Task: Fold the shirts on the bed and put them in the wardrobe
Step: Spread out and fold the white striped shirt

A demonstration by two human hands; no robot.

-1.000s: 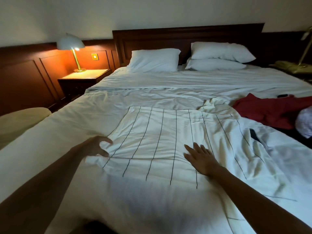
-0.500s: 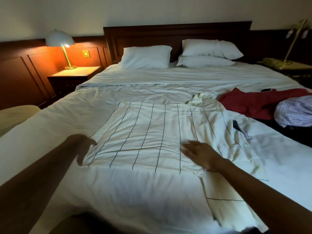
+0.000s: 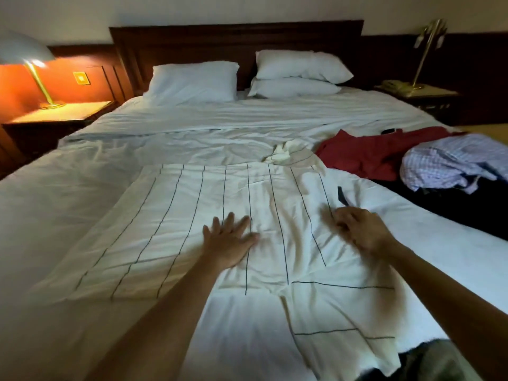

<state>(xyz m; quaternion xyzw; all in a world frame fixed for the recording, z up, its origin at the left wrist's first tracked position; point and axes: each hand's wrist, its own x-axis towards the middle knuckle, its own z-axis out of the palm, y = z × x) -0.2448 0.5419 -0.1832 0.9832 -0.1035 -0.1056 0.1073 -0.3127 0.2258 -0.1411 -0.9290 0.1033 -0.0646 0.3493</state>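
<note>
A white shirt with thin dark stripes [image 3: 192, 210] lies spread flat on the bed [image 3: 68, 204], one sleeve trailing toward the near edge. My left hand [image 3: 228, 240] presses flat on the shirt's middle, fingers straight and spread. To its right, my right hand [image 3: 357, 232] has its fingers curled and grips the shirt's cloth near the right side. A red shirt [image 3: 371, 155] and a pale blue checked shirt [image 3: 453, 160] lie crumpled at the bed's right side. No wardrobe is in view.
Three white pillows [image 3: 192, 81] rest against the dark headboard. A lit lamp [image 3: 30, 61] stands on the left nightstand. On the right nightstand are a brass lamp [image 3: 426, 50] and a telephone. Dark clothing [image 3: 453, 207] lies under the checked shirt, and a small dark object [image 3: 389, 131] behind the red shirt.
My left hand left the shirt's left edge and now presses on its middle. My right hand moved right and curled onto the cloth. The view shifted to the right.
</note>
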